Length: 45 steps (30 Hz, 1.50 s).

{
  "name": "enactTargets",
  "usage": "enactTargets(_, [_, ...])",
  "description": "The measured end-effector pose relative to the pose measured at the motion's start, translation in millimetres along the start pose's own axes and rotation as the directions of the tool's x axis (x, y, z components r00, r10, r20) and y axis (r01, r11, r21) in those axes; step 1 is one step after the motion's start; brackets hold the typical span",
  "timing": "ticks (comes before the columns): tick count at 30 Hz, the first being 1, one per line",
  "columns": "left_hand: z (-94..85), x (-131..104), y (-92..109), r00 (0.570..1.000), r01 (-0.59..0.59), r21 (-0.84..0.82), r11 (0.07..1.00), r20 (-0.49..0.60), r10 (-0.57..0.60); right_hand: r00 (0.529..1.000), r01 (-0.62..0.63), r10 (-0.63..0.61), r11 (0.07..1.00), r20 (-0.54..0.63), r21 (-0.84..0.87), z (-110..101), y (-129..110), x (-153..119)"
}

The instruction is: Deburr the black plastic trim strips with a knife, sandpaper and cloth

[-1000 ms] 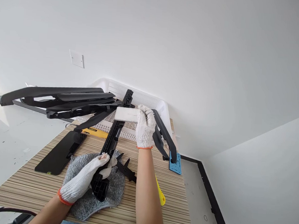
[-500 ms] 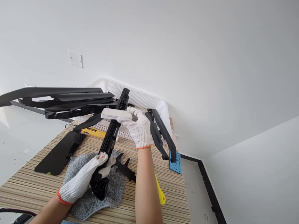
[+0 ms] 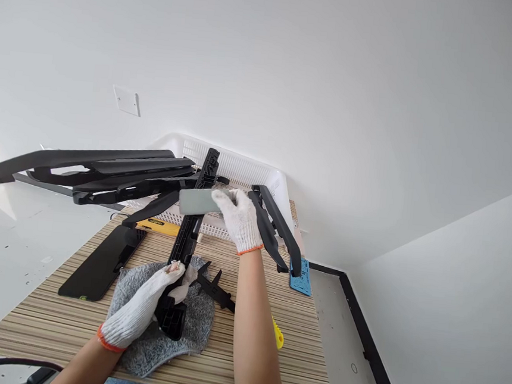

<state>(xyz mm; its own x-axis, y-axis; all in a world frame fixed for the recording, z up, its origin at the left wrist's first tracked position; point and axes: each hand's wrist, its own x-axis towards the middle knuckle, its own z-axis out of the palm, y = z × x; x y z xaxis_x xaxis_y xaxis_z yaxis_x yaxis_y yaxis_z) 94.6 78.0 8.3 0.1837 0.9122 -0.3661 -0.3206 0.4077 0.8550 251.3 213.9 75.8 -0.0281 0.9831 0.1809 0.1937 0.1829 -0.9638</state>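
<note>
My white-gloved left hand (image 3: 145,305) grips the long black ribbed plastic strip (image 3: 184,236) near its lower end, seemingly to steady it above the crumpled grey cloth (image 3: 197,327), which probably cushions it from the striped wooden worktop (image 3: 38,319). My white-gloved right hand (image 3: 237,217) pinches a flat grey-green rectangular block (image 3: 196,202) by one end, leaving the rest free across the strip. I can't tell whether they touch, or whether the strip's far end rests on the white slotted plastic basket (image 3: 251,170). My right forearm hides most of a yellow toothed tool (image 3: 278,336).
</note>
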Motion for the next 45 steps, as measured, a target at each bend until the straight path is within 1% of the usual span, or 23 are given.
enactTargets(2, [-1.3,1,-2,1.0,-0.015,0.017,1.0,-0.005,0.015,0.995,-0.026,0.023,0.999,-0.095,-0.031,1,0,1])
enactTargets(3, [-1.3,1,-2,1.0,-0.022,0.023,0.999,-0.007,0.022,0.996,-0.017,0.011,0.998,-0.091,-0.065,2,-1,1])
enactTargets(6, [1.0,0,-1,0.999,-0.045,0.044,0.998,-0.022,0.046,1.0,0.014,-0.013,0.98,0.009,-0.199,3,-5,0])
enactTargets(8, [3.2,-1,1,0.998,-0.059,0.064,0.996,-0.031,0.061,0.997,-0.02,0.002,0.975,-0.082,-0.219,4,-8,-1])
enactTargets(9, [4.1,-1,2,0.997,-0.066,0.074,0.995,-0.03,0.068,0.99,-0.044,0.015,0.977,-0.137,-0.207,4,-9,-1])
enactTargets(10, [4.6,-2,3,0.997,-0.07,0.085,0.994,-0.025,0.072,0.989,-0.05,0.02,0.979,-0.148,-0.196,3,-9,-1])
enactTargets(13, [4.4,-3,4,0.998,-0.06,0.107,0.992,-0.001,0.06,1.0,-0.009,0.01,0.983,0.002,-0.185,1,-8,0])
enactTargets(14, [4.1,-3,3,0.999,-0.051,0.112,0.992,0.008,0.05,1.0,-0.015,0.016,0.986,0.007,-0.163,-1,-7,0])
enactTargets(17, [3.7,-2,3,0.999,-0.025,0.135,0.991,0.024,0.022,0.992,-0.055,0.044,0.994,-0.116,-0.091,-5,-5,0])
enactTargets(18, [3.9,-2,3,1.0,-0.022,0.142,0.99,0.022,0.019,0.995,-0.048,0.039,0.994,-0.096,-0.098,-5,-5,0])
enactTargets(20, [4.3,-2,4,1.0,-0.018,0.152,0.988,0.01,0.017,1.0,-0.02,0.023,0.99,0.019,-0.138,-6,-5,0])
enactTargets(21, [4.3,-1,4,1.0,-0.019,0.157,0.987,0.004,0.018,0.999,-0.019,0.024,0.99,0.033,-0.142,-6,-6,0])
enactTargets(24, [3.4,0,3,1.0,-0.024,0.175,0.984,0.008,0.023,0.99,-0.063,0.051,0.994,-0.133,-0.085,-6,-6,0])
enactTargets(25, [2.7,0,3,1.0,-0.025,0.181,0.983,0.01,0.024,0.989,-0.066,0.056,0.995,-0.135,-0.073,-5,-6,1])
enactTargets(28, [0.9,2,1,1.0,-0.023,0.19,0.981,-0.005,0.024,0.998,-0.026,0.03,0.997,0.053,-0.069,-6,-5,2])
enactTargets(29, [0.4,2,0,1.0,-0.023,0.193,0.981,-0.014,0.027,0.998,-0.018,0.021,0.999,0.062,-0.052,-7,-4,2])
enactTargets(32, [-0.6,2,-1,0.999,-0.038,0.2,0.979,-0.016,0.042,0.996,-0.025,0.027,0.999,-0.089,0.025,-7,-2,3])
enactTargets(36, [-0.2,2,-1,0.999,-0.031,0.222,0.975,-0.01,0.034,0.999,-0.032,0.032,0.999,-0.02,0.007,-5,-4,2])
enactTargets(39, [1.8,0,0,0.999,-0.036,0.219,0.975,-0.01,0.039,0.991,-0.054,0.06,0.997,-0.121,0.047,-5,-6,2])
enactTargets(40, [2.7,0,1,0.999,-0.037,0.218,0.975,-0.01,0.04,0.993,-0.061,0.065,0.997,-0.098,0.041,-5,-6,1])
enactTargets(42, [4.4,-1,3,0.999,-0.034,0.22,0.975,-0.014,0.038,0.997,-0.067,0.067,0.998,0.033,-0.011,-6,-7,1])
enactTargets(43, [5.3,-1,3,0.999,-0.034,0.218,0.975,-0.017,0.039,0.996,-0.067,0.069,0.997,0.061,-0.027,-6,-7,1])
enactTargets(45, [6.8,-2,5,0.999,-0.041,0.216,0.976,-0.023,0.047,0.998,-0.059,0.059,0.998,-0.03,-0.001,-6,-6,1])
